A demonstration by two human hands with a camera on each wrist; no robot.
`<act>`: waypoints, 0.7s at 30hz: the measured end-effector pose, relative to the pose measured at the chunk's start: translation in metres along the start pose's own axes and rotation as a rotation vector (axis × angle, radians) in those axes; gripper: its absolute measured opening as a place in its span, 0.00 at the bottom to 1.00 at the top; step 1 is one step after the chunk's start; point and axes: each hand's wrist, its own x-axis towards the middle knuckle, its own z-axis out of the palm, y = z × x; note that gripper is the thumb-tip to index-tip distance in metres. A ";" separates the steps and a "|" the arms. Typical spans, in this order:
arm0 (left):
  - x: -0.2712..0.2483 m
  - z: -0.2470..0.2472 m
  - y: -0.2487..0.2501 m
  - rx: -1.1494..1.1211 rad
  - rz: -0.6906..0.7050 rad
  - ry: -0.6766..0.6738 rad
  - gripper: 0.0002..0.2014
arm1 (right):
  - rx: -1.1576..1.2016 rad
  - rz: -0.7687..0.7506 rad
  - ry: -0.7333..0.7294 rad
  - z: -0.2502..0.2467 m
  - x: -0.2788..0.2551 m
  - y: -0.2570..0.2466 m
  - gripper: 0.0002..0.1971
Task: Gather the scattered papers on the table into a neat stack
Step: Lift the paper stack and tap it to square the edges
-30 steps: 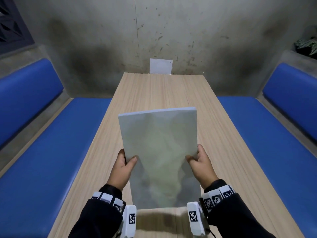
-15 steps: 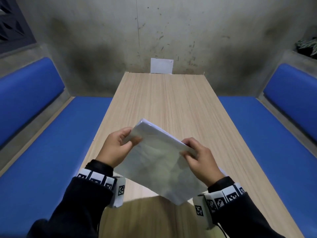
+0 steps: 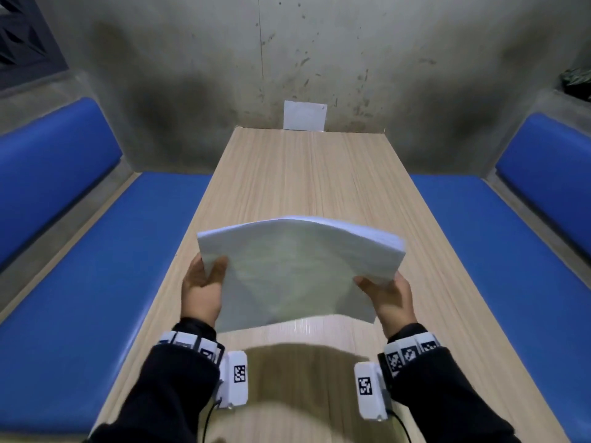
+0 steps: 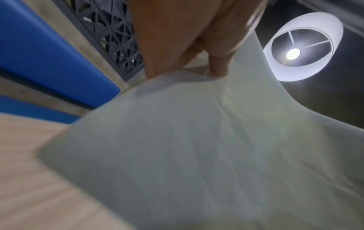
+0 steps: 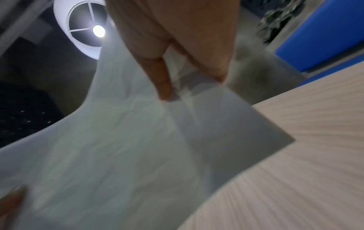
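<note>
A stack of white papers (image 3: 294, 270) is held in the air above the near half of the wooden table (image 3: 307, 174), long side across, its top edge bowed upward. My left hand (image 3: 204, 282) grips its left edge, thumb on the near face. My right hand (image 3: 388, 290) grips the right edge the same way. In the left wrist view the sheets (image 4: 197, 147) fill most of the picture under my left hand (image 4: 183, 51). In the right wrist view my right hand (image 5: 177, 62) pinches the paper stack (image 5: 118, 147), thumb on its face.
Blue cushioned benches (image 3: 96, 282) (image 3: 499, 257) run along both sides of the table. A stained concrete wall closes the far end, with a small white sheet (image 3: 304, 115) fixed to it. A lit round lamp (image 4: 301, 48) hangs overhead.
The stack stood upright on its short edge a second ago, then was turned in both hands; it is now held sideways with the long edge across, and both hands have shifted to its left and right ends.
</note>
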 end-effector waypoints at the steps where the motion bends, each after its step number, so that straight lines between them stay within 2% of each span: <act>1: -0.005 0.005 -0.005 0.030 -0.001 0.051 0.06 | -0.006 -0.015 0.047 0.007 -0.003 0.003 0.11; 3: -0.016 0.013 -0.010 0.062 -0.007 0.081 0.13 | 0.002 -0.043 0.123 0.017 -0.010 0.014 0.11; 5: -0.023 0.017 -0.016 0.048 -0.032 0.053 0.16 | 0.023 -0.046 0.135 0.023 -0.017 0.025 0.13; 11: -0.035 0.002 -0.075 0.311 -0.288 -0.064 0.33 | -0.045 0.229 0.099 0.015 -0.025 0.070 0.23; 13: -0.035 0.001 -0.082 0.341 -0.309 -0.088 0.30 | -0.087 0.246 0.080 0.013 -0.021 0.070 0.22; 15: -0.032 0.002 -0.081 0.343 -0.272 -0.093 0.27 | -0.065 0.243 0.060 0.012 -0.017 0.066 0.20; 21: -0.026 0.001 -0.082 0.327 -0.324 -0.091 0.27 | -0.090 0.235 0.058 0.006 -0.013 0.070 0.17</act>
